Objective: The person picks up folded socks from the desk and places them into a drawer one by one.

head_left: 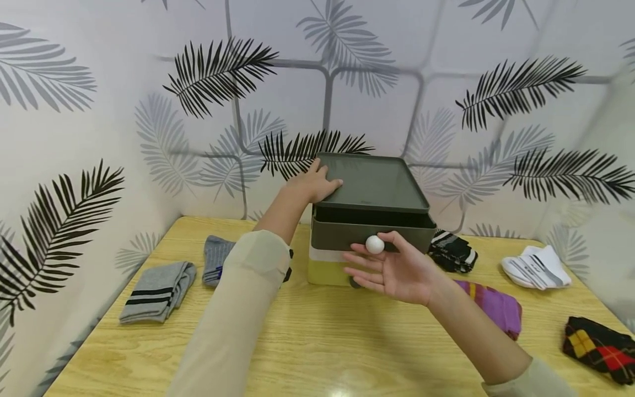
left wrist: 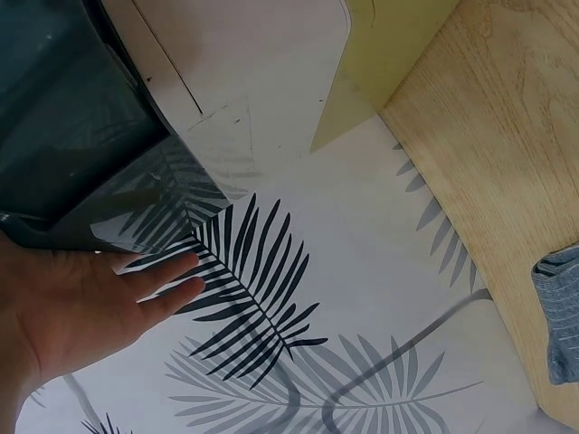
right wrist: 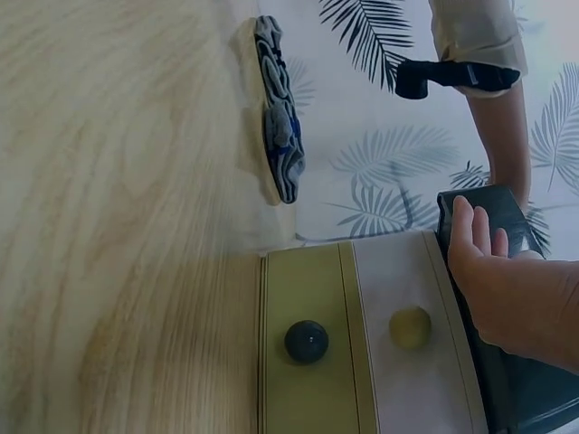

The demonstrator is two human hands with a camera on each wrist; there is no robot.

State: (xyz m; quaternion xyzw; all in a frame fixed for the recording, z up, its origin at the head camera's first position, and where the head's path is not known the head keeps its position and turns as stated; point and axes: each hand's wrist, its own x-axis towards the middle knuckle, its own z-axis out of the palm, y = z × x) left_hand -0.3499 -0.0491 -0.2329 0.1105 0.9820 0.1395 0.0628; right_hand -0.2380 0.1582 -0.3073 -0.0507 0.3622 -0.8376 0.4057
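Note:
A small drawer cabinet (head_left: 372, 179) with a dark tray-like top stands by the wall. Its upper dark drawer (head_left: 329, 234) is pulled out a little, leaving a black gap beneath the top. My right hand (head_left: 404, 273) has thumb and index finger about the round white knob (head_left: 375, 244) of that drawer; the other fingers extend loosely. My left hand (head_left: 312, 184) rests over the top's left edge, thumb on the surface, fingers fairly straight in the left wrist view. Below, the right wrist view shows a yellow knob (right wrist: 410, 327) on a white drawer and a dark knob (right wrist: 306, 342) on a yellow-green one.
Folded socks lie on the wooden table (head_left: 317, 342): grey striped socks (head_left: 156, 292) and blue-grey socks (head_left: 214, 256) to the left. Right of the cabinet are black-and-white socks (head_left: 452, 252), purple socks (head_left: 496, 309), white socks (head_left: 538, 268) and plaid socks (head_left: 597, 347).

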